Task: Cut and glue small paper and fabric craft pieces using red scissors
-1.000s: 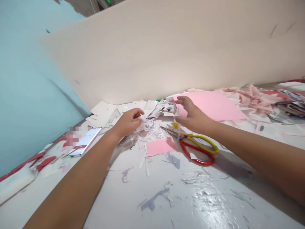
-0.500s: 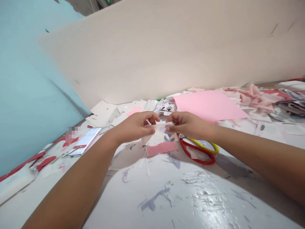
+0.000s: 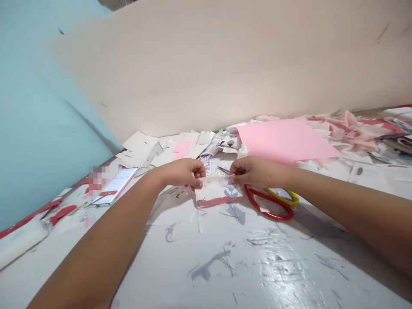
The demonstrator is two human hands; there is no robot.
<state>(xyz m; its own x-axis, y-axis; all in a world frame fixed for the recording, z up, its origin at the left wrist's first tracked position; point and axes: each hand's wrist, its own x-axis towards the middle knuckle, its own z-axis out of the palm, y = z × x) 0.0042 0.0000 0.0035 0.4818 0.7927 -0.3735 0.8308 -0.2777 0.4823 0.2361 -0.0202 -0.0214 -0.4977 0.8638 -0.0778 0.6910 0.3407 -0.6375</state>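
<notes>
Between my hands is a small piece of white fabric (image 3: 212, 189) with a blue flower print. Pinched at its upper left corner is my left hand (image 3: 185, 172), with thumb and fingers together. My right hand (image 3: 246, 171) grips the upper right corner in the same way. Along the lower edge of the fabric shows a strip of pink-red material (image 3: 220, 201). Just under and beside my right hand lie scissors (image 3: 273, 211) with red and yellow handles; a blade tip pokes out left of the fingers.
A pink sheet (image 3: 283, 139) lies behind my right hand, with crumpled pink cloth (image 3: 350, 131) farther right. White paper scraps (image 3: 140, 148) spread at the back left. A phone (image 3: 116, 185) rests left of my left forearm. A pale board (image 3: 225, 64) stands behind the white table (image 3: 167, 274).
My hands have moved apart along the fabric's top edge, spreading it flatter. Less of the pink-red strip shows below it, and the blue flower is more visible.
</notes>
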